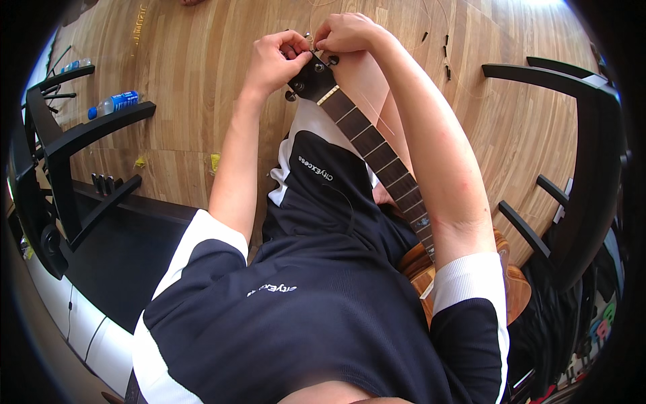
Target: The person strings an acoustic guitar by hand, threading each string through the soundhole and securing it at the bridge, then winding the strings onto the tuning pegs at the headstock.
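A small wooden guitar lies across my lap, its dark fretted neck running up to a black headstock with tuning pegs. My left hand pinches at the top left edge of the headstock, fingers closed on a peg or string end. My right hand is curled over the top right of the headstock, fingertips meeting the left hand's. A thin string trails loose beside the neck. The guitar's brown body shows under my right elbow.
Wooden floor lies below. A plastic water bottle lies at the left behind a black stand. Another black stand rises at the right. Small dark bits lie on the floor at upper right.
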`<state>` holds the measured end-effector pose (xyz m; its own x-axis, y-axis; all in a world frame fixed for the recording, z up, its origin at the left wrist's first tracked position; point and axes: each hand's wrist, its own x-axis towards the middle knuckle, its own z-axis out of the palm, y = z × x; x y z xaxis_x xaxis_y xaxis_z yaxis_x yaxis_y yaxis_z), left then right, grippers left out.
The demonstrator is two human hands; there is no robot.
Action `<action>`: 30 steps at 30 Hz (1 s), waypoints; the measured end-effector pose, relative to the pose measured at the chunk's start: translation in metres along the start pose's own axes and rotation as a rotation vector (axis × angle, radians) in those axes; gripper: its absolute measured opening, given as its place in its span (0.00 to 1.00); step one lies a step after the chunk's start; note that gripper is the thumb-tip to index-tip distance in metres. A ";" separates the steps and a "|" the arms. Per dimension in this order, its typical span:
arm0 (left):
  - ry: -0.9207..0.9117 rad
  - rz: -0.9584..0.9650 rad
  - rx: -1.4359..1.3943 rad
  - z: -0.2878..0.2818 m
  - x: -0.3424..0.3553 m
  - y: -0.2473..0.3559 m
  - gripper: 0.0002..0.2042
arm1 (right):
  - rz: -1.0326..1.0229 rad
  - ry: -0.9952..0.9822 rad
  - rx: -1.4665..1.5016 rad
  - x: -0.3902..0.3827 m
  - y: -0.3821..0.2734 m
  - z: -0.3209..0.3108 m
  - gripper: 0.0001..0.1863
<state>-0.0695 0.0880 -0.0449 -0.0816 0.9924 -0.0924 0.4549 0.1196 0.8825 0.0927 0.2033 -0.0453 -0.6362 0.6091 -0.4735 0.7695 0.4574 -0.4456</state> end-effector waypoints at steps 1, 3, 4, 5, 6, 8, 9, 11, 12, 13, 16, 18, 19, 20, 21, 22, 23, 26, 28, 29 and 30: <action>0.012 0.014 0.009 0.000 -0.001 0.001 0.05 | -0.032 -0.002 0.008 -0.001 -0.001 -0.001 0.18; 0.036 0.042 0.028 0.002 -0.006 0.004 0.05 | -0.097 -0.006 0.023 -0.005 -0.001 -0.005 0.19; 0.051 0.065 0.022 0.003 -0.006 0.004 0.05 | -0.081 0.004 0.030 -0.004 -0.001 -0.004 0.19; 0.065 0.089 0.016 0.004 -0.007 0.004 0.06 | -0.066 0.014 0.036 -0.003 -0.002 -0.002 0.20; 0.080 0.113 0.010 0.005 -0.007 0.004 0.06 | -0.051 0.024 0.043 -0.002 -0.001 -0.002 0.21; 0.064 0.119 0.013 0.003 -0.008 0.003 0.07 | -0.071 0.032 0.055 -0.005 -0.003 -0.004 0.19; 0.056 0.122 0.014 0.002 -0.008 0.002 0.07 | -0.081 0.036 0.061 -0.007 -0.004 -0.005 0.18; -0.008 0.138 -0.001 -0.002 -0.006 -0.001 0.08 | -0.073 0.044 0.147 -0.005 0.001 -0.006 0.17; -0.040 0.147 -0.009 -0.004 -0.006 -0.002 0.08 | -0.069 0.049 0.191 -0.004 0.003 -0.005 0.17; -0.053 0.134 -0.011 -0.006 -0.006 -0.003 0.08 | -0.036 0.036 0.171 -0.006 0.000 -0.007 0.18; -0.074 0.121 -0.008 -0.008 -0.008 -0.004 0.08 | 0.040 0.004 0.074 -0.010 -0.011 -0.012 0.21; -0.064 0.143 0.005 -0.009 -0.009 -0.003 0.09 | 0.061 -0.010 -0.041 -0.013 -0.021 -0.015 0.22; -0.031 0.160 -0.012 -0.007 -0.009 -0.002 0.09 | 0.057 -0.022 -0.037 -0.012 -0.020 -0.014 0.21; 0.002 0.176 -0.029 -0.006 -0.010 -0.002 0.08 | 0.052 -0.033 -0.033 -0.008 -0.017 -0.013 0.21; 0.035 0.192 -0.046 -0.004 -0.011 -0.001 0.08 | 0.047 -0.045 -0.030 -0.005 -0.015 -0.011 0.21; 0.057 0.179 -0.051 -0.003 -0.014 0.002 0.08 | 0.015 -0.027 -0.019 -0.002 -0.010 -0.008 0.20; 0.078 0.166 -0.056 -0.002 -0.017 0.005 0.08 | -0.016 -0.010 -0.008 0.000 -0.005 -0.005 0.19; 0.146 0.197 -0.079 0.002 -0.020 0.000 0.08 | -0.079 0.029 0.052 0.001 0.003 0.001 0.16; 0.165 0.218 -0.069 0.004 -0.021 -0.003 0.07 | -0.099 0.050 0.094 -0.001 0.003 0.000 0.15; 0.161 0.216 -0.049 0.003 -0.022 -0.002 0.08 | -0.104 0.060 0.111 -0.005 0.002 -0.001 0.15; 0.157 0.214 -0.030 0.003 -0.023 -0.002 0.08 | -0.108 0.070 0.129 -0.007 0.001 -0.003 0.14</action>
<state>-0.0661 0.0653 -0.0461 -0.1241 0.9778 0.1686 0.4506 -0.0958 0.8875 0.0984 0.2014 -0.0406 -0.7060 0.6068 -0.3652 0.6806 0.4385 -0.5870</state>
